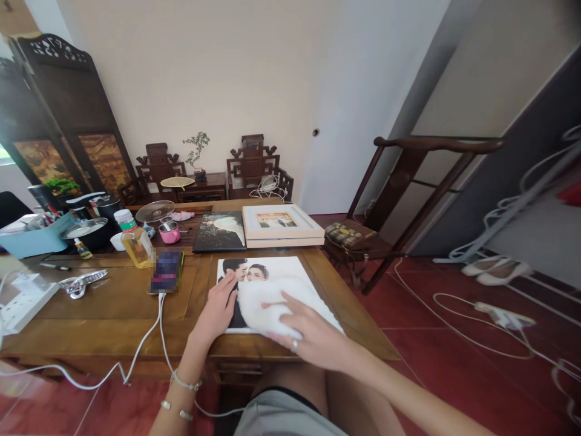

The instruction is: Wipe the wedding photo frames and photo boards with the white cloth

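A photo print (290, 267) of two people on a white background lies at the front of the wooden table. My left hand (222, 303) rests on its left side, fingers stretched out flat on the surface. With my right hand (305, 332), a ring on one finger, I grip a soft white cloth (259, 306) that lies pressed against the photo's lower middle. The cloth covers part of the picture, and its far edge blends into the white background.
Behind the print are a dark album (220, 233) and a framed photo box (284, 225). To the left are a phone (166, 271) on a white cable, a bottle (135, 245) and a pink cup (169, 232). A wooden chair (399, 175) stands at the right.
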Demonstrator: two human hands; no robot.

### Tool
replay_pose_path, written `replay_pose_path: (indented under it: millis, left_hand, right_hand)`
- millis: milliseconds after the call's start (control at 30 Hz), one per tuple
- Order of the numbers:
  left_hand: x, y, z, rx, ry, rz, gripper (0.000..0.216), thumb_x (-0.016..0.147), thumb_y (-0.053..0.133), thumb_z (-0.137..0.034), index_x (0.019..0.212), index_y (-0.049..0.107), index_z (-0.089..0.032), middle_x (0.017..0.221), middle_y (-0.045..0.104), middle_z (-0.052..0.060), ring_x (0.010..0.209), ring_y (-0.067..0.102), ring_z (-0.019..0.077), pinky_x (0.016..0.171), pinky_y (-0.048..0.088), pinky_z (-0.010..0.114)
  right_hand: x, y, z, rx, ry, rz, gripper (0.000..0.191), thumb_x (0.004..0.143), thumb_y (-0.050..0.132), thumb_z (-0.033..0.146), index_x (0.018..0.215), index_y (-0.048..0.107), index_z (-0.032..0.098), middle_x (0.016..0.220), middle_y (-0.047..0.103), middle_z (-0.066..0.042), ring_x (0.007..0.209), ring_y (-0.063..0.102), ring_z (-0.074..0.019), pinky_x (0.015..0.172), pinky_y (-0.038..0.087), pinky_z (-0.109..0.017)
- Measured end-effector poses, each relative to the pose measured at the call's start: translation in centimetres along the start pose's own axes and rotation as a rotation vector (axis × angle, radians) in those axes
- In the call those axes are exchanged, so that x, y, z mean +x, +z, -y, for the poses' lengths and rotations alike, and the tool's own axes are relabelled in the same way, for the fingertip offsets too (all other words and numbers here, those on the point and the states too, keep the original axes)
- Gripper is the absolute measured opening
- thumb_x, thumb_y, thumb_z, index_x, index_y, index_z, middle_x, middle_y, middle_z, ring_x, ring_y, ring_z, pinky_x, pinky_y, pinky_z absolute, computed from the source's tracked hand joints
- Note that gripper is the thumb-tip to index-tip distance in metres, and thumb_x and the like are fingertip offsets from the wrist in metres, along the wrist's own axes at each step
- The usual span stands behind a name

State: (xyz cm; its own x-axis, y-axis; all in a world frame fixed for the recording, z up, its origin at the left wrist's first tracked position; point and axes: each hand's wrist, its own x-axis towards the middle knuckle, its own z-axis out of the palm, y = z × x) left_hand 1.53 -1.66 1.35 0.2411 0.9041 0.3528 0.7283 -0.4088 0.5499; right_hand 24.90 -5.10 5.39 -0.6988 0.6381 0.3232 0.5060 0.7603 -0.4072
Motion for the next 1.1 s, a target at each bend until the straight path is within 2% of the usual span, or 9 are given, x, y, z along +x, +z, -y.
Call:
replay_pose_path:
  millis: [133,267,400,567,733,867,967,1100]
  left_hand:
    - [0.0,0.0,0.2,-0.004,0.023,-0.001,0.043,0.093,0.035,-0.019,0.136,0.043,-0.019,0.145,0.041,0.009,0.136,0.034,0.0212,0.112,0.03,0.046]
    - [0.0,-0.1,0.1,0.003,0.023,0.002,0.042,0.093,0.036,-0.021,0.134,0.046,-0.02,0.145,0.04,0.009,0.136,0.034,0.0217,0.112,0.031,0.046]
    - [-0.1,-0.2,-0.1,0.008,0.016,-0.002,0.042,0.093,0.037,-0.022,0.133,0.046,-0.02,0.145,0.041,0.01,0.136,0.035,0.0217,0.111,0.031,0.046]
    - [-0.1,-0.2,0.0,0.001,0.007,0.014,0.043,0.094,0.035,-0.022,0.135,0.044,-0.018,0.146,0.039,0.01,0.137,0.032,0.0209,0.112,0.03,0.044]
    - [-0.1,-0.1,0.1,-0.007,0.019,0.033,0.044,0.094,0.033,-0.021,0.137,0.041,-0.019,0.147,0.037,0.008,0.138,0.03,0.0198,0.113,0.028,0.044]
    - [-0.3,-0.2,-0.1,-0.008,0.002,0.021,0.044,0.094,0.034,-0.022,0.137,0.041,-0.021,0.147,0.037,0.009,0.138,0.03,0.0211,0.112,0.029,0.045]
    - [-0.3,-0.2,-0.3,-0.008,-0.004,0.016,0.043,0.094,0.034,-0.023,0.136,0.042,-0.021,0.147,0.037,0.008,0.138,0.031,0.0212,0.113,0.028,0.045]
    - [-0.3,-0.2,-0.3,-0.004,-0.019,0.021,0.043,0.094,0.034,-0.022,0.136,0.043,-0.02,0.146,0.038,0.009,0.137,0.032,0.0214,0.112,0.029,0.045]
  right_hand:
    - [4.6,0.6,-3.1,-0.089,0.048,-0.066,0.028,0.092,0.047,0.034,0.074,0.064,0.019,0.084,0.069,-0.007,0.095,0.061,-0.0249,0.101,0.034,-0.041]
    - [8.8,0.8,-5.5,-0.111,0.085,-0.078,0.033,0.092,0.046,0.038,0.069,0.062,0.019,0.074,0.067,-0.006,0.083,0.061,-0.024,0.089,0.039,-0.038]
    - [10.5,0.6,-6.2,-0.099,0.092,-0.075,0.033,0.092,0.045,0.036,0.07,0.064,0.019,0.071,0.068,-0.006,0.08,0.061,-0.0238,0.089,0.038,-0.039]
    - [8.1,0.7,-4.6,-0.112,0.067,-0.073,0.027,0.09,0.049,0.032,0.074,0.066,0.017,0.083,0.069,-0.01,0.089,0.061,-0.0257,0.094,0.037,-0.043]
    - [2.0,0.7,-0.8,-0.038,-0.022,-0.036,0.022,0.088,0.052,0.026,0.072,0.065,0.019,0.117,0.064,-0.013,0.117,0.053,-0.0257,0.11,0.024,-0.049]
    - [-2.4,0.3,1.7,0.008,-0.089,0.045,0.018,0.084,0.055,0.025,0.068,0.062,0.02,0.121,0.062,-0.015,0.122,0.049,-0.0237,0.113,0.021,-0.05]
    - [-3.3,-0.3,1.7,0.004,-0.066,0.067,0.02,0.085,0.053,0.026,0.067,0.061,0.022,0.12,0.063,-0.012,0.122,0.049,-0.024,0.112,0.025,-0.048]
    - [-1.6,-0.9,-0.7,-0.052,0.08,0.026,0.027,0.09,0.046,0.032,0.069,0.062,0.022,0.113,0.067,-0.01,0.114,0.055,-0.028,0.102,0.036,-0.045]
